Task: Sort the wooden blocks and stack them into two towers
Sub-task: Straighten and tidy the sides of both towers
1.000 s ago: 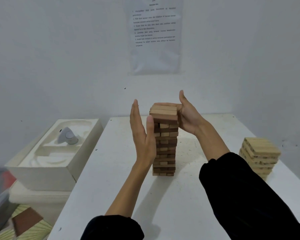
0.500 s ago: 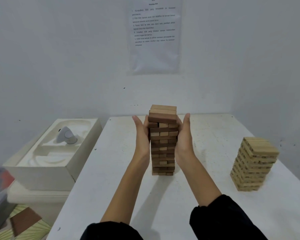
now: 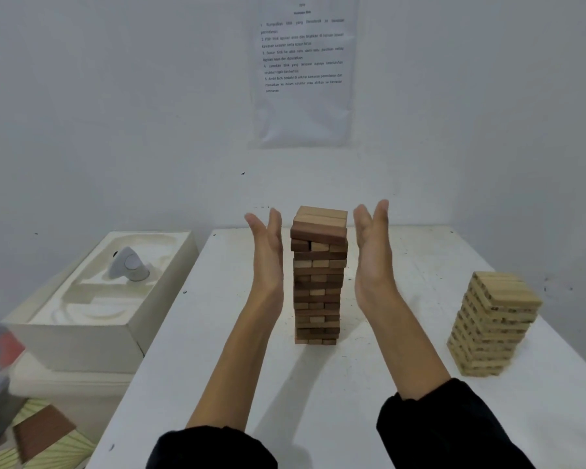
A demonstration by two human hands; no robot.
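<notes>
1. Nearest the camera, two black sleeves filled the bottom edge, with both bare forearms reaching forward over the white table.
2. Off to the right, near the table's right edge, stood the pale tower: light wooden blocks in crossed layers, neat on top and well apart from both hands.
3. Further in, the left hand was up on edge, fingers straight and together, palm turned to the dark tower. It was wide open and held nothing, with a thin strip of table showing between palm and blocks.
4. The right hand mirrored it on the other side, flat and open and just beside the stack without touching it (a narrow gap there too).
5. Between the two palms, the dark tower stood upright at mid-table. It was mostly dark brown blocks with lighter ends showing here and there, and lighter layers lay on top. One dark layer just below those sat slightly skewed.
6. Left of the table, a white box held a moulded insert, and a small white device rested in it.
7. Farthest back, a printed sheet hung on the pale wall, its text too small to read.
</notes>
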